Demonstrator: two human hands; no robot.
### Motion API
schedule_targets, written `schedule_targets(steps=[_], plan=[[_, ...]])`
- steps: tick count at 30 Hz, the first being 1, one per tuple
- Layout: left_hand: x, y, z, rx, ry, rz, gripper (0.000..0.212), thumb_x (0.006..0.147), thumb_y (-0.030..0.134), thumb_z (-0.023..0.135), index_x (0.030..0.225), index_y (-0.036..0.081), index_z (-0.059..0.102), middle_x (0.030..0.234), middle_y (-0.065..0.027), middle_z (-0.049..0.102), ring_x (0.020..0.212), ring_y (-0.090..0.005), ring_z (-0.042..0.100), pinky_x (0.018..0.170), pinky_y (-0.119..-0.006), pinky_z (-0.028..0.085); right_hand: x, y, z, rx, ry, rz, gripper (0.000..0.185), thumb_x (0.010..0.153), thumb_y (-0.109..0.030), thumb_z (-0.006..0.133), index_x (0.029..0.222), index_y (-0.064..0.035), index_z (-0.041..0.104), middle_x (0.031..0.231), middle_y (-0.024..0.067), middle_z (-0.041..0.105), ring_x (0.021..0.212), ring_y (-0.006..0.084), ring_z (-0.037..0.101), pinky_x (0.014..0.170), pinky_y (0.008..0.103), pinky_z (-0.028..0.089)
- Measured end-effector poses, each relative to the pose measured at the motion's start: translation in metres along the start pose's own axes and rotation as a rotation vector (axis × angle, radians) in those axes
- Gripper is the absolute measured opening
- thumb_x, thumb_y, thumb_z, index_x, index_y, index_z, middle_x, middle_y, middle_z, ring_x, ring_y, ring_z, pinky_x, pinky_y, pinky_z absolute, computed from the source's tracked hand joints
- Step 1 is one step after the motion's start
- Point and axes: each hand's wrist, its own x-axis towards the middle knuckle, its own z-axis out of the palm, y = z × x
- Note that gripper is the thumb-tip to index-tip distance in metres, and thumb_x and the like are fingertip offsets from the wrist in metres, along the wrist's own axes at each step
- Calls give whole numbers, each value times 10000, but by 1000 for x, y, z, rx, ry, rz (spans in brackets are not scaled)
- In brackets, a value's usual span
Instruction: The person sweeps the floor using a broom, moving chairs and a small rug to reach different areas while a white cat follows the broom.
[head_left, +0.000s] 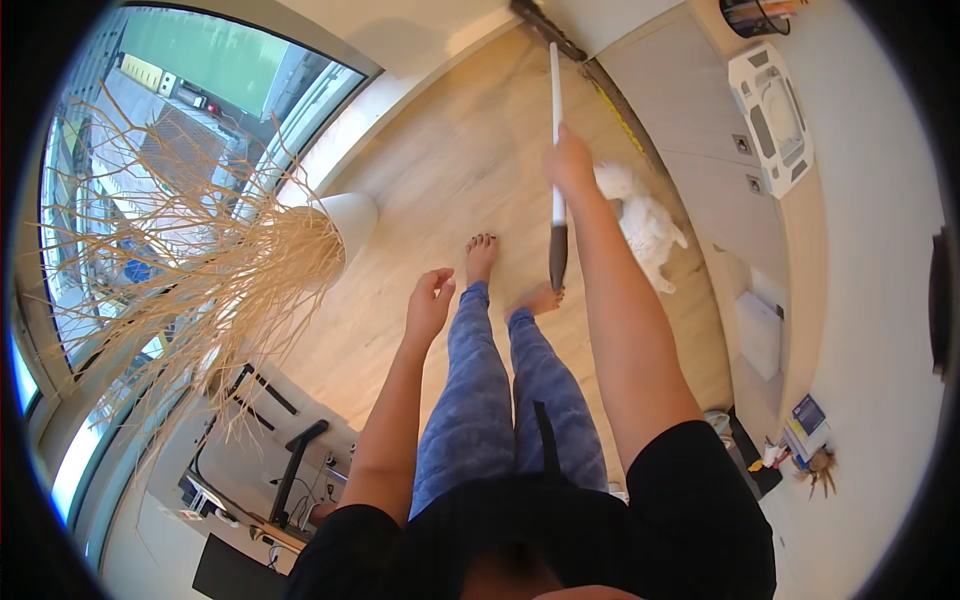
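Observation:
My right hand (571, 166) grips the white pole (556, 90) of a long-handled broom or similar floor tool. Its dark grip end (558, 251) hangs down over my right foot. The tool's long dark head (549, 30) rests at the far end of the floor, close to the wall and the cabinet base. My left hand (430, 304) holds nothing, its fingers loosely curled, above the floor beside my left foot. A fluffy white animal (649, 225), seemingly a cat, lies on the wood-look floor (450, 165) to the right, partly hidden by my right forearm.
On the left stands a white planter (352, 225) with dry branches (225, 240) spreading before the window. Grey cabinets (697, 112) line the right side. Their counter carries a white tray (776, 120) and a dark pen holder (750, 16). A dark desk frame (296, 465) and cables stand lower left.

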Motion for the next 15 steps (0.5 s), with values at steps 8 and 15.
schedule_targets(steps=[8,15], plan=[[-1,-33,-35,-37,-11,-151,267,844,191,543,1043,18,583,948,-108,614,856,-191,578,764,-301,451,-103,45,1,231,-136,104,498,800,-86,466,1290,-40,388,717,124,523,614,204,511,528,339,420],[15,-18,-20,-116,-86,-130,272,854,188,527,1053,9,575,965,-107,608,852,-177,573,771,-291,449,58,-17,11,384,-241,157,149,747,-54,450,831,50,513,536,112,516,423,210,511,380,332,391]])
